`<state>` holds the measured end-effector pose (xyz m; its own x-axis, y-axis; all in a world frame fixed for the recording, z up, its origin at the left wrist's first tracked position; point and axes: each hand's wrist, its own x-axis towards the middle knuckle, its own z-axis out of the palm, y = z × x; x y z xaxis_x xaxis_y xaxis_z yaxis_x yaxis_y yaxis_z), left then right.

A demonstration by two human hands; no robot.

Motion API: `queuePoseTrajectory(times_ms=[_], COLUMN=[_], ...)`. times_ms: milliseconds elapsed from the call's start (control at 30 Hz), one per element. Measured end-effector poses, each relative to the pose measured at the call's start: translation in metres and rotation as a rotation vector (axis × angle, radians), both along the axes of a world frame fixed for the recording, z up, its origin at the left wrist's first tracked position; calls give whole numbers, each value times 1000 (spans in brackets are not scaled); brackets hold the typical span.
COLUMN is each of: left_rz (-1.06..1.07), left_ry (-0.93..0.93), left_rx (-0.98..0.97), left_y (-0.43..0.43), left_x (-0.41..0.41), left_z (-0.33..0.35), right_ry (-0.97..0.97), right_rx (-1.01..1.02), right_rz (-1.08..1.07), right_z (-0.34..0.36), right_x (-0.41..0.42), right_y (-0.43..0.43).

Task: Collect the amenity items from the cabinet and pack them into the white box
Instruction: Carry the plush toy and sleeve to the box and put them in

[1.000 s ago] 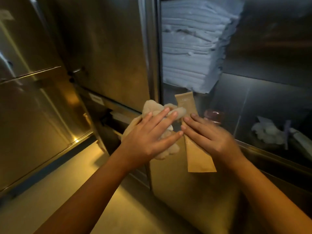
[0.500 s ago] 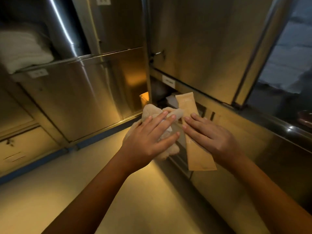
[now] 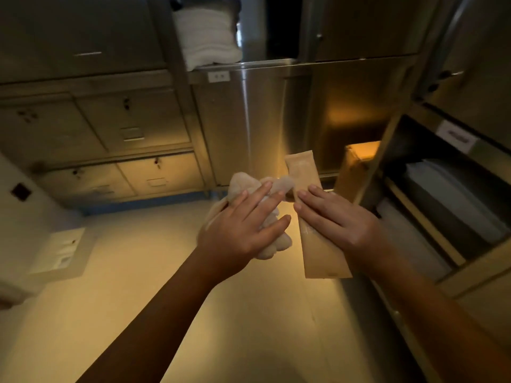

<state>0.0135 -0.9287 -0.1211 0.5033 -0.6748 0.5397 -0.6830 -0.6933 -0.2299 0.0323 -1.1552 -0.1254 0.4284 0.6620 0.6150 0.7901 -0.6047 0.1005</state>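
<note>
Filling most of the view, a wall of steel cabinets [image 3: 240, 120] is seen above a pale floor [image 3: 166, 299]. Folded white towels [image 3: 207, 37] are stacked on an upper shelf. Low at the left a pale, box-like shape [image 3: 59, 252] is made out, but whether it is the white box cannot be told.

Both collected items are held in the air in front of the cabinets, over the floor. The larger, a flat tan pouch [image 3: 323, 258], is pinched near its middle by the right hand [image 3: 337, 222], whose fingers are laid across its face; the thumb is hidden behind. Its long axis runs nearly upright in the view, the narrower sealed end pointed up toward the cabinets and the wider end left hanging below the hand. It is judged to be light and fairly stiff, easily creased, and best taken by its flat faces near the centre.

Just beside it, touching its upper part, a pale bundle [image 3: 242, 183] is gripped by the left hand [image 3: 243, 233], with the fingers spread over it. It is judged soft, light and loose, so it is best cupped whole, since a piece could be dropped if it is held by one edge.
</note>
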Motion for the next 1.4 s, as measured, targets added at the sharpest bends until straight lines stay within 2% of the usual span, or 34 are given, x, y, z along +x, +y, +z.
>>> queuePoseTrajectory(times_ms=[333,733,1033,1400], left_rz=[314,687,817,921], left_ry=[46,60,91,134], left_rx=[26,-84,-126,-145], left_y=[91,179,280,481], left_x=[70,171,195,231], left_z=[-22,-16,-35,-31], right_ry=[34,70,87,89], right_rx=[-37,-30,-24,-25], right_rz=[256,600,785,882], right_z=[-12,-7,-23,-22], right_x=[124,296,354,401], right_y=[107,229,354,575])
